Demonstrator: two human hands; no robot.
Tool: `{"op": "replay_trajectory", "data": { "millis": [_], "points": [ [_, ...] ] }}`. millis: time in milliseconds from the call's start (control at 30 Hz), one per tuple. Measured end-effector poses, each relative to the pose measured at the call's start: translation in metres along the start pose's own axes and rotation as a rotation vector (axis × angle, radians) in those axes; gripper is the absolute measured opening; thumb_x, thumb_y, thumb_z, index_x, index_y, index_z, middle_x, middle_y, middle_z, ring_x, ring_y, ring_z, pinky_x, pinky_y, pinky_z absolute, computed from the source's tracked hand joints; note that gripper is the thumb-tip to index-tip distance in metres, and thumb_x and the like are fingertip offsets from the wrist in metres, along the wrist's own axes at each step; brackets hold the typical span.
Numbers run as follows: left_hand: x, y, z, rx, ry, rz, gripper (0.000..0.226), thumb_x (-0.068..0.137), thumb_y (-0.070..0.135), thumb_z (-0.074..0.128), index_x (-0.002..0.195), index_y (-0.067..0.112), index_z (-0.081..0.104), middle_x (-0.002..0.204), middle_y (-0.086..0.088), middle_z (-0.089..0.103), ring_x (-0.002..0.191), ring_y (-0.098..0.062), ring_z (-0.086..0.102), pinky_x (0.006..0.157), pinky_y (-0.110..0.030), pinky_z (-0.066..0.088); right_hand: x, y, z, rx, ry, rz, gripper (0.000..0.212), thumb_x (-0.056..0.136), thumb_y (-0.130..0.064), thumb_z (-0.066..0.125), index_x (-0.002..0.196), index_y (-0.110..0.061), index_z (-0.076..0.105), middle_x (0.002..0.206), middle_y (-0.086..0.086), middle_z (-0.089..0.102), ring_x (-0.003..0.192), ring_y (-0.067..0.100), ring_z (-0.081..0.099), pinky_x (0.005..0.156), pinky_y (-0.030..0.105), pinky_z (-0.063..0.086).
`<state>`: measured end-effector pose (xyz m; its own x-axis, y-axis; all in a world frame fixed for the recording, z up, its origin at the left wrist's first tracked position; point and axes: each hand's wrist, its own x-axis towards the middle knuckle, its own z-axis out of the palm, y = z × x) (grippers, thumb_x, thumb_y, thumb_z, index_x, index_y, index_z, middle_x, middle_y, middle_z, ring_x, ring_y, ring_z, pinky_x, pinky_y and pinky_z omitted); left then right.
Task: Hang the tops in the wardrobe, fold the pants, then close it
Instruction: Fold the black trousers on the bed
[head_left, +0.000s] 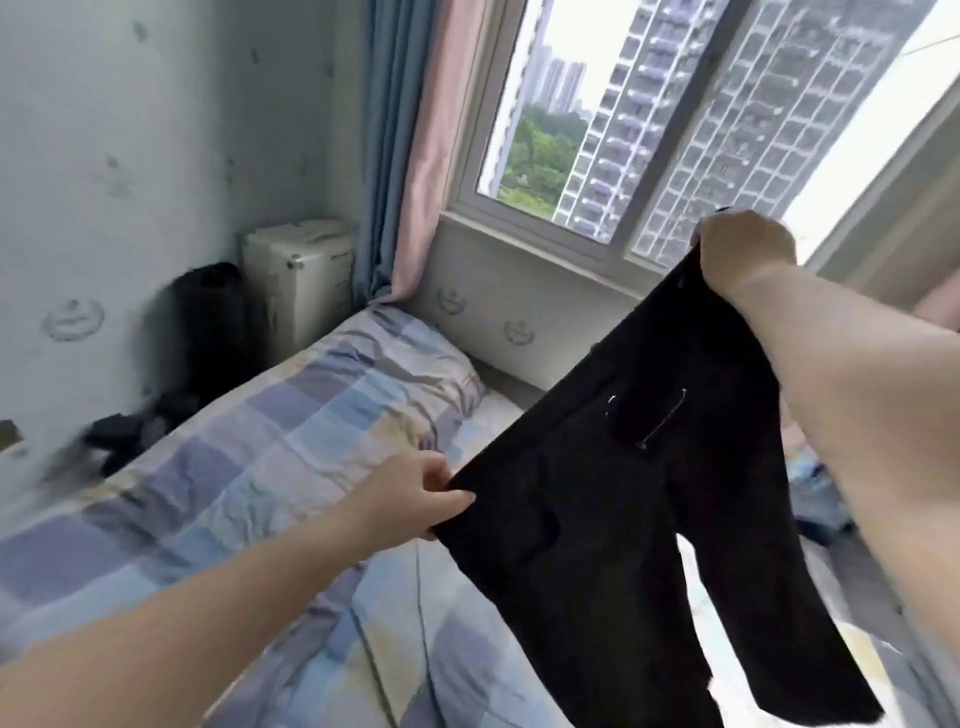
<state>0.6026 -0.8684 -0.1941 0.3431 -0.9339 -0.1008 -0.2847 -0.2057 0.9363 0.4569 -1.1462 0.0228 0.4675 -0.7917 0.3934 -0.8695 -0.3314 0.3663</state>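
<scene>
A pair of black pants (613, 499) hangs in the air above the bed, waistband stretched between my two hands and both legs dangling down toward the bottom right. My left hand (410, 493) pinches one end of the waistband at the middle of the view. My right hand (743, 254) grips the other end higher up, in front of the window. A back pocket with light stitching faces me. The wardrobe is not in view.
A bed with a checked blue and beige quilt (249, 467) fills the lower left. Dark clothes (124, 436) lie at its far left edge by the wall. A white cabinet (301, 280) and a black bag (208, 317) stand in the corner. Curtains (410, 150) hang beside the window.
</scene>
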Motion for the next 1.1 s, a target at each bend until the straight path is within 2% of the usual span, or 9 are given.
{"op": "replay_trajectory", "data": {
  "millis": [133, 200, 333, 467, 600, 733, 900, 967, 1100],
  "points": [
    [-0.011, -0.108, -0.062, 0.006, 0.146, -0.225, 0.028, 0.081, 0.025, 0.068, 0.068, 0.012, 0.048, 0.067, -0.005, 0.053, 0.065, -0.019, 0.061, 0.065, -0.04, 0.058, 0.004, -0.144, 0.069, 0.002, -0.093, -0.219, 0.03, 0.087, 0.005, 0.046, 0.11, -0.004, 0.063, 0.108, 0.016, 0.058, 0.098, 0.037, 0.059, 0.072, 0.038, 0.048],
    [-0.013, -0.16, -0.108, -0.002, 0.233, -0.339, 0.028, 0.081, 0.025, 0.068, 0.067, 0.012, 0.047, 0.066, -0.004, 0.053, 0.065, -0.021, 0.061, 0.065, -0.039, 0.058, 0.006, -0.219, 0.099, 0.04, -0.15, -0.305, 0.027, 0.085, 0.004, 0.048, 0.105, -0.004, 0.064, 0.107, 0.016, 0.059, 0.098, 0.036, 0.059, 0.068, 0.037, 0.044],
    [-0.004, -0.248, -0.198, 0.053, 0.367, -0.47, 0.031, 0.077, 0.033, 0.065, 0.064, 0.013, 0.045, 0.062, -0.002, 0.051, 0.069, -0.028, 0.062, 0.073, -0.049, 0.057, 0.012, -0.354, 0.15, 0.141, -0.185, -0.414, 0.027, 0.087, 0.001, 0.048, 0.108, -0.002, 0.064, 0.112, 0.019, 0.06, 0.104, 0.037, 0.059, 0.079, 0.04, 0.047],
    [0.015, -0.332, -0.274, 0.069, 0.46, -0.597, 0.025, 0.083, 0.027, 0.062, 0.07, 0.011, 0.047, 0.065, -0.008, 0.056, 0.067, -0.028, 0.063, 0.075, -0.05, 0.056, 0.026, -0.473, 0.197, 0.139, -0.229, -0.522, 0.026, 0.082, -0.003, 0.055, 0.104, -0.009, 0.068, 0.108, 0.015, 0.063, 0.1, 0.036, 0.061, 0.08, 0.043, 0.052],
    [0.018, -0.424, -0.334, 0.172, 0.517, -0.741, 0.021, 0.088, 0.03, 0.06, 0.076, 0.017, 0.051, 0.082, -0.007, 0.064, 0.08, -0.03, 0.064, 0.076, -0.041, 0.054, 0.022, -0.604, 0.239, 0.09, -0.289, -0.7, 0.018, 0.085, 0.002, 0.052, 0.095, -0.002, 0.066, 0.09, 0.013, 0.059, 0.089, 0.032, 0.06, 0.07, 0.037, 0.049],
    [0.011, -0.497, -0.361, 0.116, 0.537, -0.83, 0.012, 0.088, 0.031, 0.061, 0.084, 0.023, 0.053, 0.105, -0.001, 0.064, 0.095, -0.026, 0.063, 0.083, -0.044, 0.055, 0.019, -0.696, 0.265, 0.087, -0.317, -0.778, 0.02, 0.082, 0.006, 0.053, 0.098, -0.001, 0.063, 0.101, 0.015, 0.057, 0.096, 0.034, 0.058, 0.065, 0.037, 0.043],
    [0.012, -0.565, -0.376, 0.102, 0.535, -0.918, 0.016, 0.089, 0.028, 0.062, 0.079, 0.024, 0.051, 0.102, 0.0, 0.06, 0.093, -0.028, 0.063, 0.085, -0.044, 0.053, 0.007, -0.783, 0.291, 0.127, -0.365, -0.814, 0.027, 0.086, 0.006, 0.047, 0.109, -0.001, 0.058, 0.112, 0.019, 0.053, 0.101, 0.037, 0.055, 0.064, 0.039, 0.04],
    [0.013, -0.584, -0.377, 0.108, 0.536, -0.946, 0.013, 0.089, 0.029, 0.062, 0.081, 0.024, 0.052, 0.104, -0.001, 0.062, 0.093, -0.027, 0.063, 0.086, -0.042, 0.052, 0.0, -0.801, 0.303, 0.226, -0.414, -0.804, 0.037, 0.088, 0.003, 0.045, 0.123, -0.004, 0.05, 0.122, 0.02, 0.049, 0.11, 0.039, 0.05, 0.074, 0.044, 0.046],
    [0.014, -0.611, -0.375, 0.101, 0.632, -1.008, 0.012, 0.092, 0.022, 0.059, 0.102, 0.015, 0.058, 0.101, 0.002, 0.062, 0.093, -0.021, 0.06, 0.079, -0.028, 0.041, -0.027, -0.826, 0.327, 0.405, -0.545, -0.834, 0.053, 0.09, -0.003, 0.047, 0.141, -0.014, 0.035, 0.141, 0.013, 0.038, 0.129, 0.035, 0.035, 0.094, 0.047, 0.041]
  ]
}}
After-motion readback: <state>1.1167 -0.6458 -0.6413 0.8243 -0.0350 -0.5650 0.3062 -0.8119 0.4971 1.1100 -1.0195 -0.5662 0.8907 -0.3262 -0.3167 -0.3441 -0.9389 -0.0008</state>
